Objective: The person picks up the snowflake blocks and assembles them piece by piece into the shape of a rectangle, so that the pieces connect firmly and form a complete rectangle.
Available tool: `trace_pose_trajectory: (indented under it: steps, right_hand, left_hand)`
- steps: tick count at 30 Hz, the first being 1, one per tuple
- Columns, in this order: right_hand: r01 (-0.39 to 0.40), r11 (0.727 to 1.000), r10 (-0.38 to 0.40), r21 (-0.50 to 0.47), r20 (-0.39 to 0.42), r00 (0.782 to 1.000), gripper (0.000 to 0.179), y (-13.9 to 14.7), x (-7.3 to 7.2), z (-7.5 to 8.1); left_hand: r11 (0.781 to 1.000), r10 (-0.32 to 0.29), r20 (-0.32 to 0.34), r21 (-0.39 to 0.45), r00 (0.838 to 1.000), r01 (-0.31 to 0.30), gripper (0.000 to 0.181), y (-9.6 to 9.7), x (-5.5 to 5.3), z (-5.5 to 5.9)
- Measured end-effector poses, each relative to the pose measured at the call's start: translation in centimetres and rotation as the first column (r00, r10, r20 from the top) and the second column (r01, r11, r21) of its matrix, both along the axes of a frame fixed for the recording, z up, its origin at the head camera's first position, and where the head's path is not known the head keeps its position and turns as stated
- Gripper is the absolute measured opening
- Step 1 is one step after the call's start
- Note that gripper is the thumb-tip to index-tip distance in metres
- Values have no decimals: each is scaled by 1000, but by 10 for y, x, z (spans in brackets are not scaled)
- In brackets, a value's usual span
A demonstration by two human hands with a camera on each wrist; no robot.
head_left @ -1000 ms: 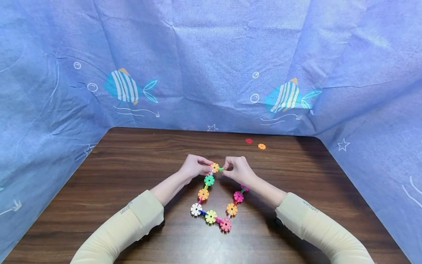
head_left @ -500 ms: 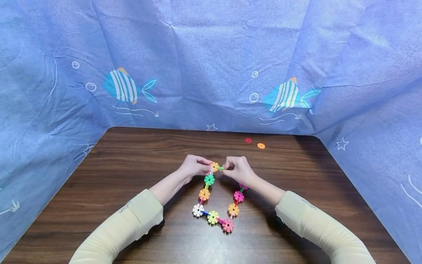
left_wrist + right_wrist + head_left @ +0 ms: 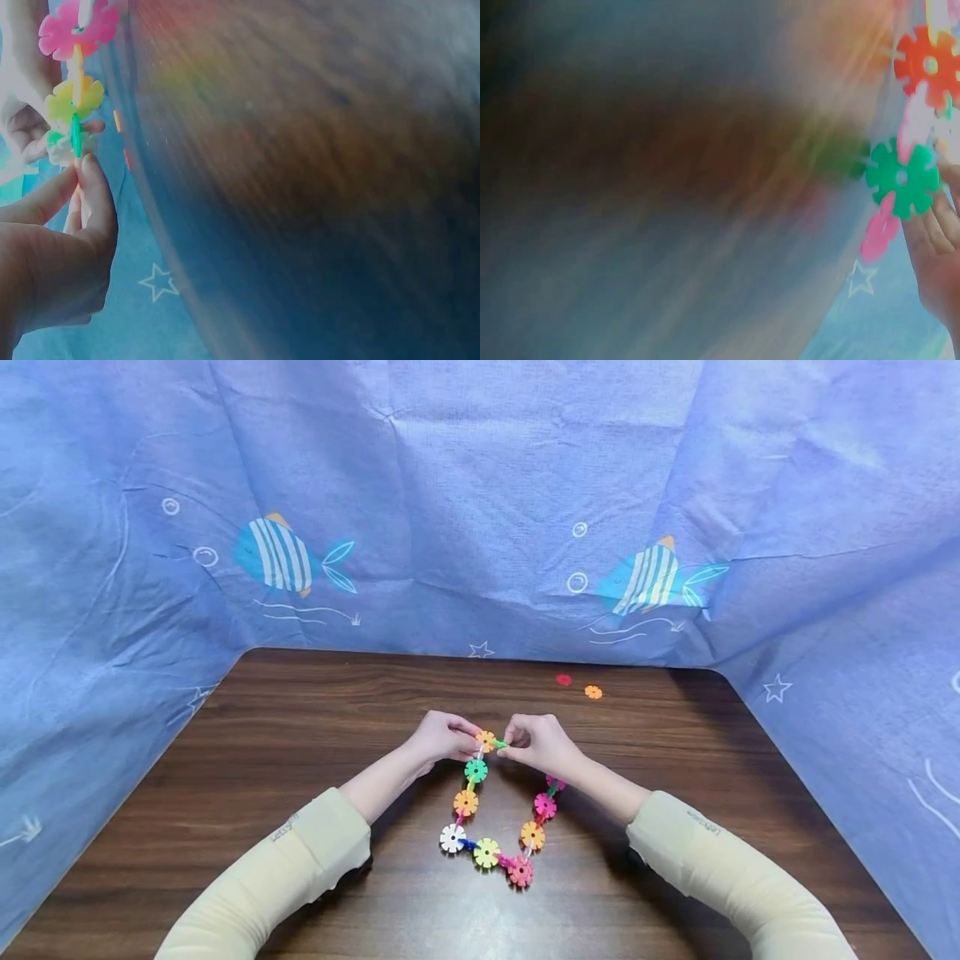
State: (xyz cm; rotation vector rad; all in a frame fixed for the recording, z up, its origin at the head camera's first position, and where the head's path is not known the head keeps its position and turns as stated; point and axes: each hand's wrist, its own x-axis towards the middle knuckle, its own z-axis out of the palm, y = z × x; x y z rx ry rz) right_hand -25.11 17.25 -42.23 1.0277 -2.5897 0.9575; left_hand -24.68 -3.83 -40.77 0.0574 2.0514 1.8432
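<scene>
In the head view, a chain of colourful slotted snowflake discs hangs in a loop between the hands. My left hand (image 3: 445, 739) pinches an orange snowflake disc (image 3: 486, 742) at the loop's top. From its right side juts a green snowflake disc (image 3: 500, 744), seen edge-on and pinched by the thumb and finger of my right hand (image 3: 546, 745). The white disc (image 3: 453, 838), yellow disc (image 3: 487, 852) and coral-pink disc (image 3: 521, 871) form the loop's lower part. My right wrist partly hides the magenta end. In the right wrist view, another green disc (image 3: 902, 178) hangs before the hand.
Toward the back edge of the dark wooden table (image 3: 337, 693) lie a loose red disc (image 3: 563, 680) and a loose orange disc (image 3: 593, 692). A blue fish-print cloth (image 3: 480, 510) hangs behind the table and along both sides.
The lower part of the chain has swung slightly to the right. Both hands keep their pinch on the orange and green discs, almost in place.
</scene>
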Motion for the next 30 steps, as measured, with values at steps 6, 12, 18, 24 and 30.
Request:
trace_pose_trajectory:
  steps: [6,12,18,24,30]
  right_hand:
    - [-14,1000,14,8,10,1000,27,31,-13,3]
    - [81,996,-82,31,18,996,39,70,-30,7]
    - [221,972,-223,85,21,975,48,105,-47,5]
    - [301,944,-310,136,46,950,55,130,-68,-1]
    - [353,920,-377,170,137,916,58,149,-79,-8]
  left_hand:
    - [997,-79,10,2,997,79,25,-8,-5,-3]
    - [989,-139,45,-37,989,141,31,-15,-6,-6]
    - [979,-185,59,-74,981,189,34,-17,-3,-6]
    - [986,-159,51,-49,986,162,34,-18,-4,-6]
    - [986,-161,43,-47,986,163,34,-17,-5,-4]
